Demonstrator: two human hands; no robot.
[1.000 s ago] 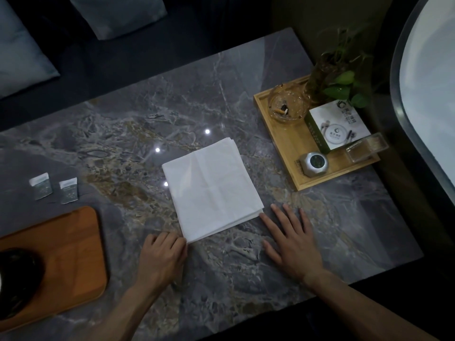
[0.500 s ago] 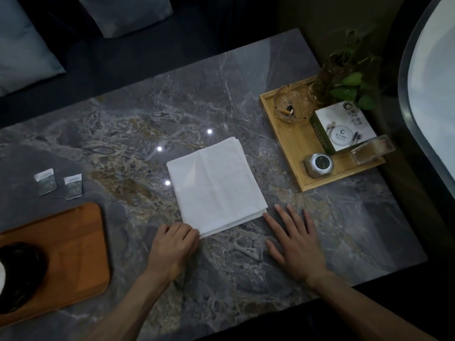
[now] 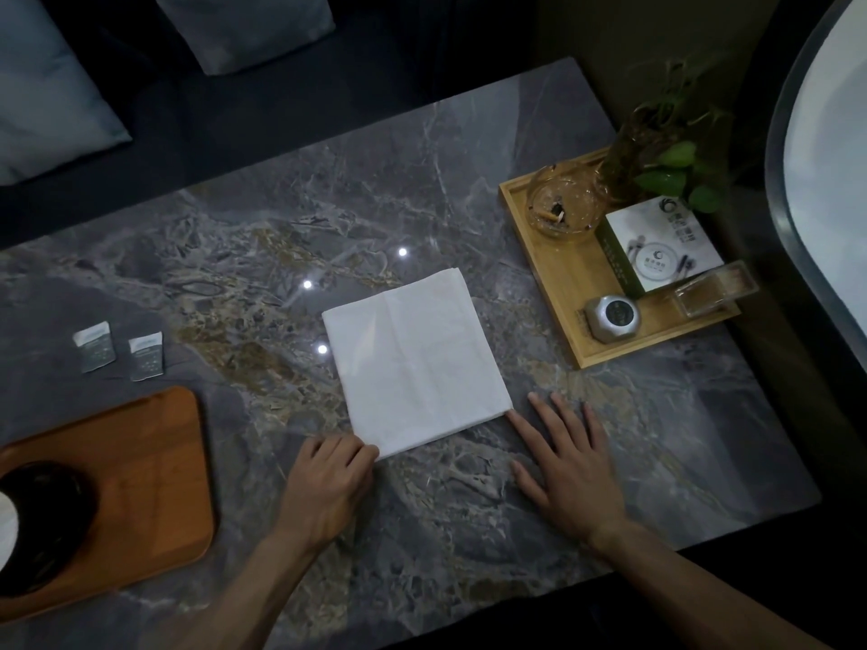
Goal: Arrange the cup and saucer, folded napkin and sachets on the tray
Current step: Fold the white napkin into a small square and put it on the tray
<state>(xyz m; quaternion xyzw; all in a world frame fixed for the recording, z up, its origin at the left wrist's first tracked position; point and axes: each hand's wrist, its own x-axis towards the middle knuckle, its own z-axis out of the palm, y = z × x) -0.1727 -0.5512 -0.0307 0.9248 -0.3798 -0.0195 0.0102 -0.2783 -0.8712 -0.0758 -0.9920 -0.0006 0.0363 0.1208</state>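
Head view puts the white napkin (image 3: 415, 361) at the middle of the marble table (image 3: 657, 452), folded to a square and lying flat. Your left hand (image 3: 328, 485) sits at the napkin's near left corner with the fingers curled in; whether they pinch the corner or only touch it, I cannot tell. Your right hand (image 3: 570, 466) lies flat and spread on the table just beside the napkin's near right corner, forefinger tip at the corner, holding nothing. Left of the napkin, well apart, two small sachets (image 3: 119, 351) lie side by side on the marble. Nearer you than the sachets is the brown wooden tray (image 3: 155, 462), with a dark saucer (image 3: 47, 513) on its left part. Right of the napkin stands a lighter wooden tray (image 3: 563, 283) carrying a glass ashtray (image 3: 560, 208), a white box (image 3: 666, 248) and a plant (image 3: 657, 147).
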